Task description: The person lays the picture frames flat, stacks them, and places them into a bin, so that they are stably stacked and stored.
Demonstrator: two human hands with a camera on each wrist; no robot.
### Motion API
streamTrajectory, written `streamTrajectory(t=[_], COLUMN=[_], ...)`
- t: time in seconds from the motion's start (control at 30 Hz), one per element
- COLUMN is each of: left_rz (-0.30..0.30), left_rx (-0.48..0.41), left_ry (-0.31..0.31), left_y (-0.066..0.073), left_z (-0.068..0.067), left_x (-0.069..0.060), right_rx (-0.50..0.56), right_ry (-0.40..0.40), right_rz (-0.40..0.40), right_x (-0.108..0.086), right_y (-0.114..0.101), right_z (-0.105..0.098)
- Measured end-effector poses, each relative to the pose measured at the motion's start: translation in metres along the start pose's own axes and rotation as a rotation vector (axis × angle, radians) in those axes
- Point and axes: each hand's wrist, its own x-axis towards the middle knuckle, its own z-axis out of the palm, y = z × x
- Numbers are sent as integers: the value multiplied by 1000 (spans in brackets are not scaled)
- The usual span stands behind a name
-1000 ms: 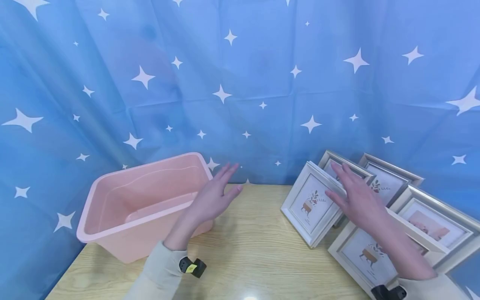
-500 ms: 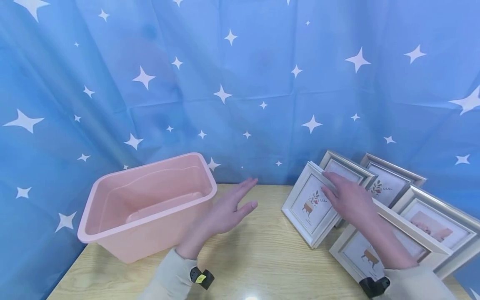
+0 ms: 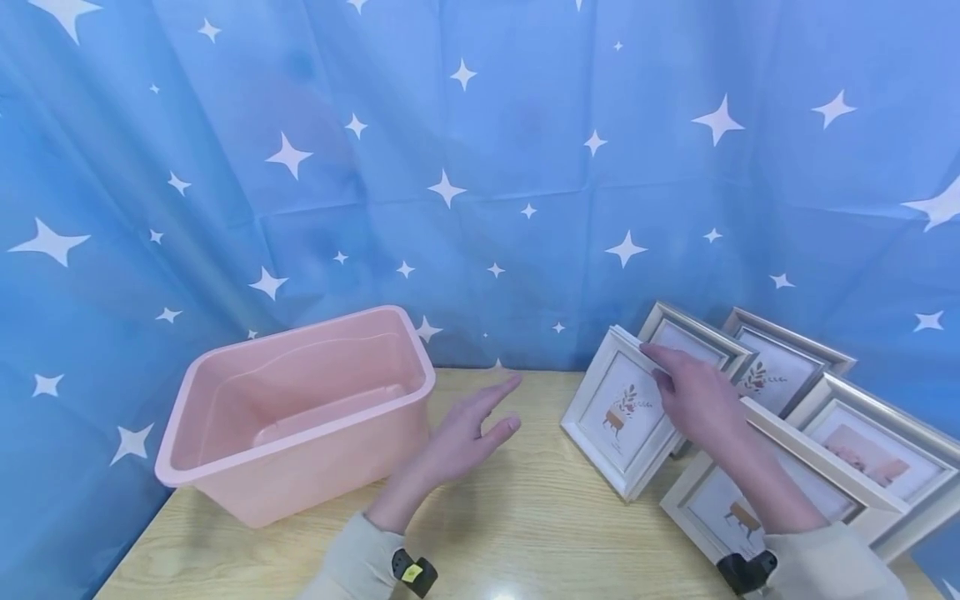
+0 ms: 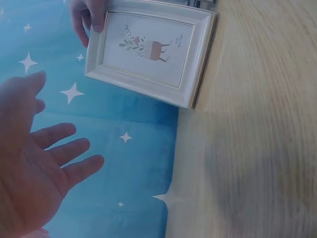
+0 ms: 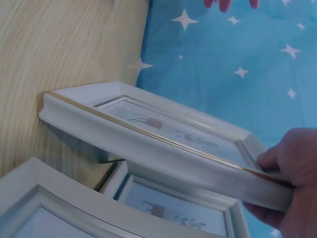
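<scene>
The right grip [image 3: 701, 402] pinched a white frame [image 3: 617, 408], more frames [image 3: 699, 340] behind; a pink tub [image 3: 307, 471] flanked the spread left grip [image 3: 465, 435].

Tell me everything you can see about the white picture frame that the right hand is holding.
The white picture frame is rectangular, with a broad moulded border that looks like painted wood or plastic and a thin gold line along its edge. Its print shows a brown pot on legs with a leafy sprig; the lettering is too small to read. It stands tilted, its lower end seemingly on the wooden table. The right hand pinches its upper right corner.
</scene>
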Motion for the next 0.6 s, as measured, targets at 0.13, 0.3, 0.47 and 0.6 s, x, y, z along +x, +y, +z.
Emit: streamTrajectory(t=[0.13,0.3,0.47,0.6], left_rz=[13,15,44,75], left_rx=[14,-13,-48,-74], left_ry=[-11,11,46,81], left_y=[-2,0,5,8], left_z=[5,8,12,15], left_x=[2,6,10,15], right_rx=[12,56,169,266], right_ry=[35,101,159,162], right_rz=[-36,-95,-141,-140], right_x=[-5,-12,-19,-27], right_y=[-3,-7,-15,-22], right_z=[3,4,1,-1])
